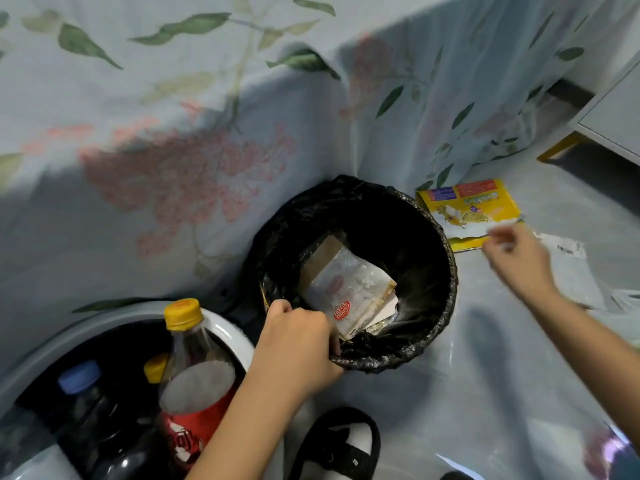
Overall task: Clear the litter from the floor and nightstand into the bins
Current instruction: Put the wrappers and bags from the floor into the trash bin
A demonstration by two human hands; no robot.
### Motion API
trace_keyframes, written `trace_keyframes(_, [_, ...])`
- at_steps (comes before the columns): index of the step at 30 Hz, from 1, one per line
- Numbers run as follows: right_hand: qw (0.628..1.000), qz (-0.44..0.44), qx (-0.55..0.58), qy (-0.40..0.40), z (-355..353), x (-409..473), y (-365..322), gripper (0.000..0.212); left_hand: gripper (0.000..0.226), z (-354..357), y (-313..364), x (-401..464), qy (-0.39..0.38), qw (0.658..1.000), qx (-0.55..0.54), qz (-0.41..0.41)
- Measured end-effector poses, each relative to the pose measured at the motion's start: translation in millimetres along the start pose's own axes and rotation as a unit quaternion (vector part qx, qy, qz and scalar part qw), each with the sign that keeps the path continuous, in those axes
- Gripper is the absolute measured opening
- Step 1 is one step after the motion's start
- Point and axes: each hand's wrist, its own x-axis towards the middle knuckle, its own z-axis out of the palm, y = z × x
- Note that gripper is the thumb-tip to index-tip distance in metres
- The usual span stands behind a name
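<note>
A bin with a black liner (pixel 436 285) stands on the floor against the bed and holds a clear wrapper (pixel 349 292) over brown card. My left hand (pixel 298 344) grips its near rim. A torn yellow food packet (pixel 467 209) lies flat on the floor just right of the bin. My right hand (pixel 516 258) is blurred, its fingertips at the packet's torn near edge; whether they pinch it is unclear. At lower left a white bin (pixel 228 334) holds plastic bottles, one with a yellow cap and red label (pixel 194 382).
A floral bedsheet (pixel 173 133) hangs down behind both bins. White paper or plastic litter (pixel 571 271) lies under and beyond my right wrist. A grey nightstand (pixel 613 112) with a yellow leg stands at upper right. My black-and-white shoe (pixel 343 445) is at the bottom.
</note>
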Motion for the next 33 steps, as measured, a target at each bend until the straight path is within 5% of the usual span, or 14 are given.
trace_keyframes(5, [0.929, 0.123, -0.240, -0.253, 65.7, -70.6, 102.0, 0.053, 0.022, 2.9, -2.1, 0.0, 0.010, 1.000, -0.004, 0.003])
trace_keyframes(12, [0.937, 0.266, -0.198, -0.106, 108.4, -95.3, 97.3, 0.096, 0.021, 4.0, -2.6, -0.4, 0.019, 1.000, -0.011, 0.009])
trace_keyframes(19, [0.941, 0.296, -0.115, -0.117, 114.3, -92.9, 93.6, 0.078, 0.018, 6.0, -3.5, 0.4, 0.027, 1.000, -0.005, 0.014])
trace_keyframes(22, [0.947, 0.258, -0.118, -0.153, 108.9, -89.6, 92.7, 0.043, 0.017, 6.4, -4.2, 0.5, 0.028, 0.999, -0.004, 0.014])
trace_keyframes(25, [0.952, 0.240, -0.091, -0.165, 101.6, -90.9, 101.4, 0.036, 0.017, 7.1, -4.1, 0.0, 0.029, 0.999, -0.003, 0.016])
trace_keyframes(28, [0.951, 0.284, 0.061, -0.102, 83.4, -91.2, 108.8, 0.023, 0.020, 5.6, -3.4, 0.1, 0.024, 1.000, -0.001, 0.012])
trace_keyframes(33, [0.899, 0.290, 0.329, 0.007, 23.6, -83.0, 70.7, 0.010, 0.024, -1.8, -0.1, -2.0, 0.008, 1.000, 0.012, 0.005])
